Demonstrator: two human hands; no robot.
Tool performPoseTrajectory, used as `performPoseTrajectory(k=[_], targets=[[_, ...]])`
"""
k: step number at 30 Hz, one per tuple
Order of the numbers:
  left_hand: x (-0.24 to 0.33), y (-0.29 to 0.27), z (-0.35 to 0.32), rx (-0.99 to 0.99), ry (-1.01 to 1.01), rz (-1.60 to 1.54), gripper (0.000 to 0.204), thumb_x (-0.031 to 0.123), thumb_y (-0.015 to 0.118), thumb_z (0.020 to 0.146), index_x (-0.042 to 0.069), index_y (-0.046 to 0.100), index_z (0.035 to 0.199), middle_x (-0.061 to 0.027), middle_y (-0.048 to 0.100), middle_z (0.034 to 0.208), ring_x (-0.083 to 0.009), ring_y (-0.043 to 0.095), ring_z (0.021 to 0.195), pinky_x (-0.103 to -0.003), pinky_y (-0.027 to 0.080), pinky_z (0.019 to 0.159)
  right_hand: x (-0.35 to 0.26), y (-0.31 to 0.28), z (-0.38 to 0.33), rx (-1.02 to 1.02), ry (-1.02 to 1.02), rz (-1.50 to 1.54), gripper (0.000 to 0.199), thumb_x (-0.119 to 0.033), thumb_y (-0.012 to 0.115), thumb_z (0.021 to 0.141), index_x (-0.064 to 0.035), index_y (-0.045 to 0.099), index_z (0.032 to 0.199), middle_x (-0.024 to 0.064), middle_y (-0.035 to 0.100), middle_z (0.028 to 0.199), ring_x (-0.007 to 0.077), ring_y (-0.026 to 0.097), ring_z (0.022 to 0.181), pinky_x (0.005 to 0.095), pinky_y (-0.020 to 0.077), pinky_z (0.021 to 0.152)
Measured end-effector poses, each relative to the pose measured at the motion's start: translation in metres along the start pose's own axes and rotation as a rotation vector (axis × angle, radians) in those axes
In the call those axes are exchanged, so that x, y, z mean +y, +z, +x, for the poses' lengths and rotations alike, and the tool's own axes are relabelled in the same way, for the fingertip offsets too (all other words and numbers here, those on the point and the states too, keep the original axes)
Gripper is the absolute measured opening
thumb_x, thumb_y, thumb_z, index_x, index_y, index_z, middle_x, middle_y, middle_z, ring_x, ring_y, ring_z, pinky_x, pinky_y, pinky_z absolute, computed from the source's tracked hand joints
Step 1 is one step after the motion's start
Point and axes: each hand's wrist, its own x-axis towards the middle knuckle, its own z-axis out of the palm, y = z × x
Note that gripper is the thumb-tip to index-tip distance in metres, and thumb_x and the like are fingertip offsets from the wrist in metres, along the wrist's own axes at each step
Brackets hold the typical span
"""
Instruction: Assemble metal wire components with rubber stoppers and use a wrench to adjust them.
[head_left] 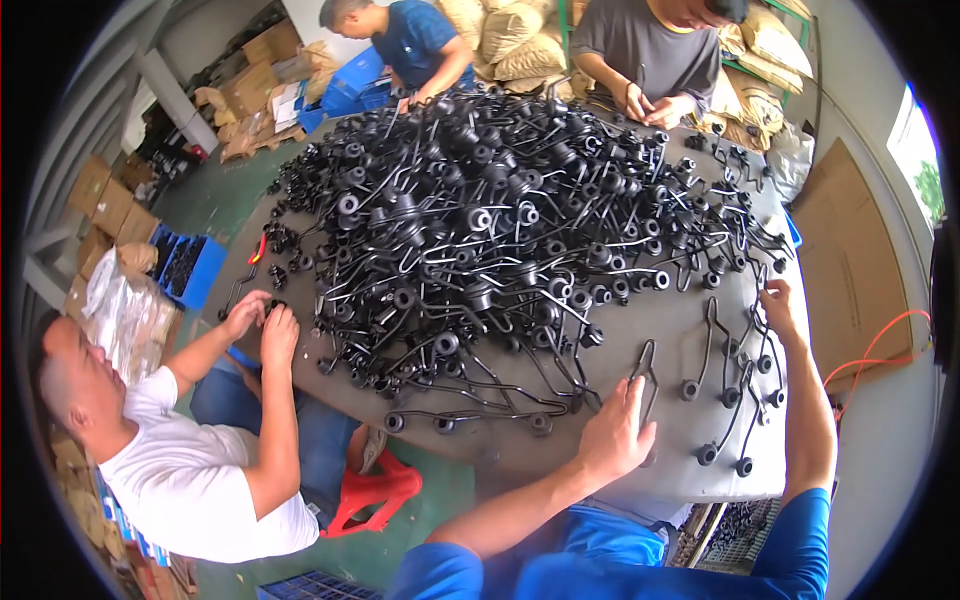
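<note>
My left hand (615,432) is over the near edge of the table, its thumb and fingers closed on a bent black wire rod (650,378) with a narrow looped end pointing away from me. Farther right, my right hand (782,308) pinches another black wire rod (756,282) near the table's right edge. Between and below my hands lie several loose bent rods with round black rubber bushings (707,454) on their ends. A large tangled pile of such rods and bushings (480,220) covers the middle of the table.
At the left, a seated person in a white shirt (210,480) handles small black parts beside a red stool (375,495). Two people (425,45) work across the grey table (690,480). Blue bins (195,270) and cartons stand left; sacks (510,35) are stacked behind; a cardboard sheet (850,260) leans right.
</note>
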Motion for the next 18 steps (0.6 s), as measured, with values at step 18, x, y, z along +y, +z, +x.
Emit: performPoseTrajectory(k=[18], targets=[[-0.199,-0.276,-0.034,0.585,-0.220,0.205,0.025,0.002,0.067,0.086,0.000,0.064,0.111,-0.0104,0.071,0.095,-0.0157,0.068,0.085,-0.028,0.054,0.076,0.009,0.016,-0.017,0.117,-0.366,-0.266,0.034,-0.009,0.060,0.085,-0.0019,0.056,0.118,0.0141,0.057,0.109,0.0209,0.056,0.093,0.0363,0.0473,0.083]])
